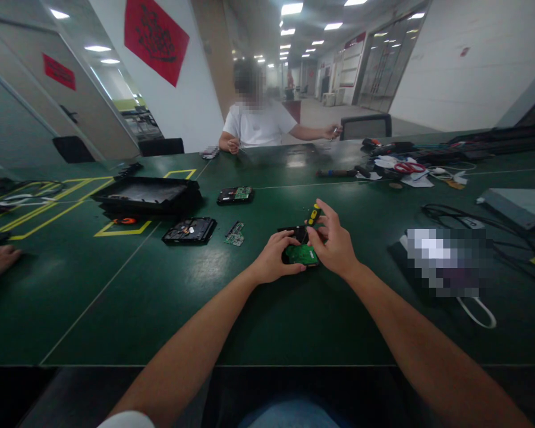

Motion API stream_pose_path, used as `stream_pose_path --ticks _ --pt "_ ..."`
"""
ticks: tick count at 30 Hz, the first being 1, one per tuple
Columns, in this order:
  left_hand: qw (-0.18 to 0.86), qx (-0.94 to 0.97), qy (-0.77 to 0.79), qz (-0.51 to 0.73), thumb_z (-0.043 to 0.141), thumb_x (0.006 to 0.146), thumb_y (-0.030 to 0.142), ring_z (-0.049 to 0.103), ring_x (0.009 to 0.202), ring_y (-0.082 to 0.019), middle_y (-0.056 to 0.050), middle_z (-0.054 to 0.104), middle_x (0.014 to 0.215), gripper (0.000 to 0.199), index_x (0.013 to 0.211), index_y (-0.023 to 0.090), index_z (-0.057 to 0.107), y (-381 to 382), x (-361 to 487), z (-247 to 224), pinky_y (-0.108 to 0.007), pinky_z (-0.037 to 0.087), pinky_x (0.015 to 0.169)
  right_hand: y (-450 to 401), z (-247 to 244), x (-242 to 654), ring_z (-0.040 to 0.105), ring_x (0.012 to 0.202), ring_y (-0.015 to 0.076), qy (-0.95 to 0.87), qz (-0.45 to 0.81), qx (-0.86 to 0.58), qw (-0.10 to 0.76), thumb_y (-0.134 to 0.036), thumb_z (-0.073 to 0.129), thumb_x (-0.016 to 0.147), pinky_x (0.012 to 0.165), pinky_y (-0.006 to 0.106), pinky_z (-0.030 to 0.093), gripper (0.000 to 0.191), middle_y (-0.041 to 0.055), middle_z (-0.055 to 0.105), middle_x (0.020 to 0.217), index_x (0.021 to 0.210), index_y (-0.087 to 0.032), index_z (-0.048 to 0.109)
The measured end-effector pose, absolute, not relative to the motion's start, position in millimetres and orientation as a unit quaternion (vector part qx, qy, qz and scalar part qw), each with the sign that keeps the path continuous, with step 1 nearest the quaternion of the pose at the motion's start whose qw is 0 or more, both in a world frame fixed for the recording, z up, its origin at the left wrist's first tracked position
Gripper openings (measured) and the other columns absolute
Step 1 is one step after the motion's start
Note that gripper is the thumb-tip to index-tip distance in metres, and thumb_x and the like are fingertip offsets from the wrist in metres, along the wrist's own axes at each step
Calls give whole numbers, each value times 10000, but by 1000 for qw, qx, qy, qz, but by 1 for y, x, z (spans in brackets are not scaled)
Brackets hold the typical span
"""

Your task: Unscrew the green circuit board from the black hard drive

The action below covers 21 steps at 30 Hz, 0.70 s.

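Note:
A black hard drive with a green circuit board (pixel 302 255) lies on the green table (pixel 258 321) in front of me. My left hand (pixel 277 257) grips it from the left, thumb along its near edge and fingers at its far side. My right hand (pixel 334 241) holds a yellow and black screwdriver (pixel 313 214) upright over the drive, its shaft pointing down between the fingers. The exact spot where the tip meets the drive is too small to tell. Loose circuit boards (pixel 235 234) and an opened black drive (pixel 189 230) lie to the left.
Another drive (pixel 235 195) and a black bin (pixel 149 196) stand farther back left. Cables, papers (pixel 403 169) and a blurred white object (pixel 443 261) are at right. A person (pixel 261 125) sits opposite; another person's hand (pixel 0 260) rests at far left.

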<state>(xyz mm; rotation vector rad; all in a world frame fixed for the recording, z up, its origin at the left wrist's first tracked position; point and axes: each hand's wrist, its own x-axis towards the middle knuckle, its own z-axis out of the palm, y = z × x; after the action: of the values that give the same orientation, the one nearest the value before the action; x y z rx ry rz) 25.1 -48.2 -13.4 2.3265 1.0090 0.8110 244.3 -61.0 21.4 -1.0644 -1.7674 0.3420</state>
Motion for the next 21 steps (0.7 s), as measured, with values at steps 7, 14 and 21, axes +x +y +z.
stream_pose_path --ticks 7,14,21 --pt "239 849 368 294 910 735 460 384 1516 -349 -147 489 1565 658 1301 248 651 -47 25 -14 -569 327 1256 -61 20 243 674 640 154 -729 120 -437 514 -373 657 973 644 355 619 670 64 692 1162 1575 -359 364" --pt "243 848 370 292 906 737 456 381 1518 -356 -140 481 1575 659 1308 251 650 -48 25 -12 -570 324 1257 -63 22 242 677 612 155 -730 129 -443 504 -348 622 989 636 361 619 721 79 710 1179 1622 -340 276" --pt "245 848 368 291 911 732 470 374 1522 -363 -143 481 1577 675 1316 260 646 -47 24 -13 -591 324 1251 -64 23 242 674 614 152 -735 123 -439 501 -370 644 984 654 371 625 689 74 703 1172 1596 -358 329"
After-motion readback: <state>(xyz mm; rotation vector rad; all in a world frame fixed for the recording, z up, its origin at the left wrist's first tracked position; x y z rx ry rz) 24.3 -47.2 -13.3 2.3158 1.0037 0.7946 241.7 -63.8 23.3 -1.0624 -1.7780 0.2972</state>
